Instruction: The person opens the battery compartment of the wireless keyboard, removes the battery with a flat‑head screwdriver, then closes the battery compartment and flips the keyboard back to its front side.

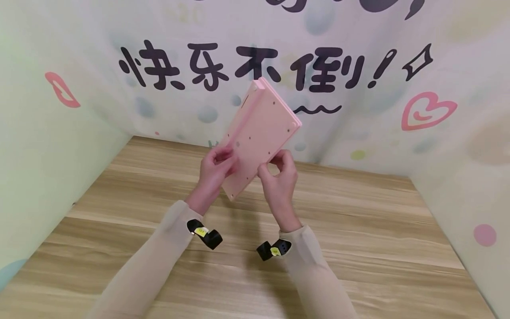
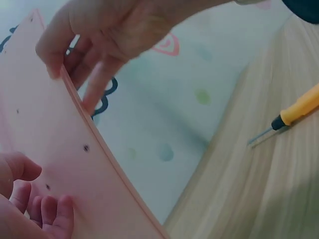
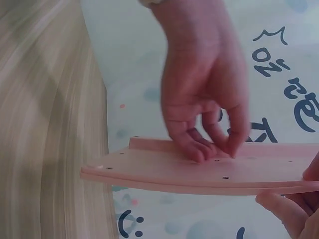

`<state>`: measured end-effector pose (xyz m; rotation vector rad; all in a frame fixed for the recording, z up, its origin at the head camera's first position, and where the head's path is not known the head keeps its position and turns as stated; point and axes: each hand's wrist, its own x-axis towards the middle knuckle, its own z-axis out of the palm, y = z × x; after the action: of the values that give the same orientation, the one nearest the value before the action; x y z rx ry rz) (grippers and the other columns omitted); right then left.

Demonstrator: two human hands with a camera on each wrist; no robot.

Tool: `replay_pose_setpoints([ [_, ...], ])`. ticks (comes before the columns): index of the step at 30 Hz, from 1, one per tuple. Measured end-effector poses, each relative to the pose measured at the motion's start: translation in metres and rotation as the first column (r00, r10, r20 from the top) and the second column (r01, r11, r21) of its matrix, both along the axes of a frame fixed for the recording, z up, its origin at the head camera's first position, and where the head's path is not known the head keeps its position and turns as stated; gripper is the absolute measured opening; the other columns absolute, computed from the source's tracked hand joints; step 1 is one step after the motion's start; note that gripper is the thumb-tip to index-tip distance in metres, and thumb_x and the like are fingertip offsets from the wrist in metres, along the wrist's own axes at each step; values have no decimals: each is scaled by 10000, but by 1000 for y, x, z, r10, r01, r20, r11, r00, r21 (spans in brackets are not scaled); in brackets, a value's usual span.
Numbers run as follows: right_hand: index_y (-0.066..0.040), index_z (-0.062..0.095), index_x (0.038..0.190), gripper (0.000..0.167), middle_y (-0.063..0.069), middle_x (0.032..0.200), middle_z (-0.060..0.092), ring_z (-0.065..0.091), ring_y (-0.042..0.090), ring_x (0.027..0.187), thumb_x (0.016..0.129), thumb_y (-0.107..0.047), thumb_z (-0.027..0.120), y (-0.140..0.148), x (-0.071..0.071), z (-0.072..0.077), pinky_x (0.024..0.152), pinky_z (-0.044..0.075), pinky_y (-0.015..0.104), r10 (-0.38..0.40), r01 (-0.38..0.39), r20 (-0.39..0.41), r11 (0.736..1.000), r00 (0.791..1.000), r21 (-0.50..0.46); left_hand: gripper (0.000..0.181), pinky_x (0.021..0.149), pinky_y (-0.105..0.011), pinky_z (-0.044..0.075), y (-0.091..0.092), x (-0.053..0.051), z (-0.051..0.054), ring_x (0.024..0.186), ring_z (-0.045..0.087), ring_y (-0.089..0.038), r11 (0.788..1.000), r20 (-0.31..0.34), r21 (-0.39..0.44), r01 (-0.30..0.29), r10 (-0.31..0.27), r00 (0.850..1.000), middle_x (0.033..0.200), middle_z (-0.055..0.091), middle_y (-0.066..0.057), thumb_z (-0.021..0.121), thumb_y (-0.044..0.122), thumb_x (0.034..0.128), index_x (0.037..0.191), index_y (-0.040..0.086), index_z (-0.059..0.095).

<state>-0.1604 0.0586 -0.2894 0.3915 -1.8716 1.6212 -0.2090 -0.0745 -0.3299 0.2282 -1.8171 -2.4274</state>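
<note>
A pink keyboard point(image 1: 263, 128) is held tilted in the air, its flat underside with small dark screw holes facing me; its key side is hidden. My right hand point(image 1: 279, 179) grips its lower right edge between thumb and fingers, also seen as the upper hand point(image 2: 109, 35) in the left wrist view. On the underside rest the loosely bent fingers of my left hand point(image 1: 217, 173). In the right wrist view this left hand point(image 3: 204, 84) reaches down from above, fingertips touching near a hole, with nothing visible between them.
A screwdriver point(image 2: 294, 109) with a yellow and black handle lies on the wooden table point(image 1: 358, 230). Behind the table hangs a pale printed cloth point(image 1: 370, 146) with black characters, and similar pale walls stand at both sides.
</note>
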Motion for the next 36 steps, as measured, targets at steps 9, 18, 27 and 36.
replay_pose_setpoints([
  [9, 50, 517, 911, 149, 96, 862, 542, 568, 200, 784, 768, 77, 552, 8, -19, -18, 625, 514, 278, 50, -51, -20, 998, 999, -48, 334, 714, -220, 493, -15, 7, -26, 862, 496, -145, 997, 95, 49, -67, 62, 994, 1006, 482, -55, 579, 28, 874, 1196, -3, 496],
  [18, 89, 513, 951, 171, 151, 896, 553, 575, 246, 805, 793, 69, 574, 11, -19, -10, 628, 516, 269, 66, -68, -34, 996, 997, -60, 350, 767, -268, 491, -22, 13, -48, 871, 504, -136, 994, 146, 79, -76, 64, 987, 1025, 460, -51, 600, 61, 867, 1185, 7, 462],
  [27, 61, 511, 956, 170, 124, 887, 558, 584, 225, 795, 796, 41, 567, 12, -19, -8, 551, 528, 286, 88, -91, -58, 994, 994, -60, 243, 745, -252, 494, -29, 14, -57, 850, 556, -134, 946, 163, 325, 11, -67, 984, 1089, 487, -63, 569, 25, 889, 1079, 105, 441],
  [36, 65, 508, 939, 171, 98, 876, 550, 572, 205, 785, 778, 45, 561, 17, -21, -8, 572, 517, 251, 90, -94, -50, 991, 995, -92, 267, 755, -272, 484, -31, 15, -60, 835, 566, -135, 917, 126, 390, 82, -141, 982, 1024, 523, -52, 520, -41, 895, 1098, 104, 426],
])
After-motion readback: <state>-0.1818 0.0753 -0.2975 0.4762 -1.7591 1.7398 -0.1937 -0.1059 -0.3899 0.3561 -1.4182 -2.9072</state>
